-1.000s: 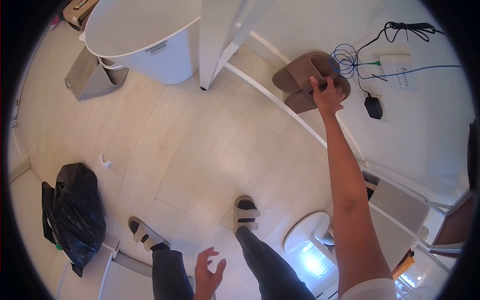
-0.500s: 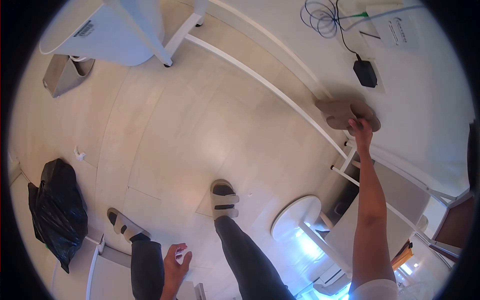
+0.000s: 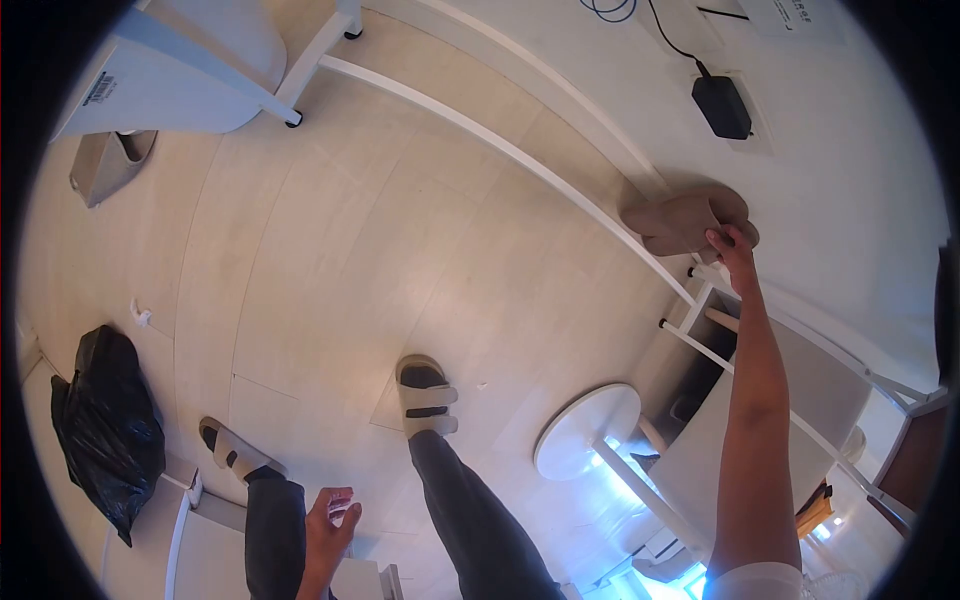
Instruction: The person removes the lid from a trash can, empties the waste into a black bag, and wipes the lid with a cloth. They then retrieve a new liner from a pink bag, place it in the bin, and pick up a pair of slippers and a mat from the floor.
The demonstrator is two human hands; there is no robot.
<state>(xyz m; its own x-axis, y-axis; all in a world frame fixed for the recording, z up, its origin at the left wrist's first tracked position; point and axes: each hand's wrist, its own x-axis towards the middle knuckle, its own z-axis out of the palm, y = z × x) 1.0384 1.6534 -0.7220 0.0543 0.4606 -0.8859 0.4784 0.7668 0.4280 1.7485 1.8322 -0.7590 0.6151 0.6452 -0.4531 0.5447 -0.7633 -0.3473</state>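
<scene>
My right hand (image 3: pixel 733 250) is stretched far out to the right and grips a pair of brown slippers (image 3: pixel 680 222), held together just above the floor next to the white baseboard (image 3: pixel 500 150). My left hand (image 3: pixel 327 518) hangs low beside my left leg, fingers loosely apart, holding nothing. Both my feet in beige strap sandals (image 3: pixel 425 397) stand on the pale wooden floor.
A black rubbish bag (image 3: pixel 105 425) lies at the left. A white round side table (image 3: pixel 585 430) and a white shelf frame (image 3: pixel 720 345) stand at the right. A black power adapter (image 3: pixel 720 105) sits on the wall above; a white bin (image 3: pixel 160 70) and grey slippers (image 3: pixel 105 165) are at the upper left.
My right hand has carried the brown slippers from beside the blue cable coil down and rightwards along the wall. The view has shifted; my left hand stayed low.
</scene>
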